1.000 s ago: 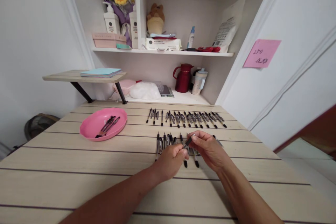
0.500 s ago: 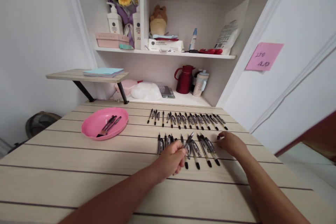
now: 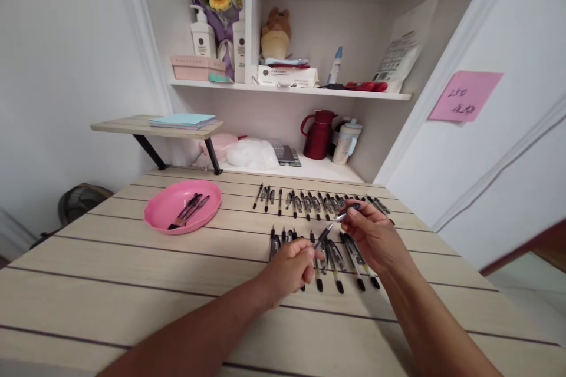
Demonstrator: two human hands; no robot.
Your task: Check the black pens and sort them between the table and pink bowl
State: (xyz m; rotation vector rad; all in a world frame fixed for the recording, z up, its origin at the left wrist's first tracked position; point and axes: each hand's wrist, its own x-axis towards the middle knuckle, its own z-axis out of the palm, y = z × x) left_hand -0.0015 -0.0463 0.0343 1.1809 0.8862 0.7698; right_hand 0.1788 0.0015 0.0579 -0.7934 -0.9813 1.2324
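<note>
My left hand (image 3: 292, 262) is closed around a pen (image 3: 324, 235), its pointed tip aimed up and to the right. Between the fingertips of my right hand (image 3: 374, 235) is a small pen cap (image 3: 347, 213), see-through with a dark part. A small gap separates the cap from the pen tip. Under and around my hands lies a near row of pens (image 3: 356, 262) with caps beside them, partly hidden by my left hand. Behind it runs a far row of pens and caps (image 3: 305, 205), its right part covered by my right hand.
A pink scalloped dish (image 3: 152, 215) with several pens stands at the left of the slatted wooden table (image 3: 177, 283). A small raised shelf (image 3: 115, 125) bears blue paper. At the back stand a red jug (image 3: 317, 138) and a light cup (image 3: 347, 144).
My right hand has come up and left from the tabletop, carrying a pen cap close to the pen tip. My left hand keeps hold of the pen. The view has shifted slightly.
</note>
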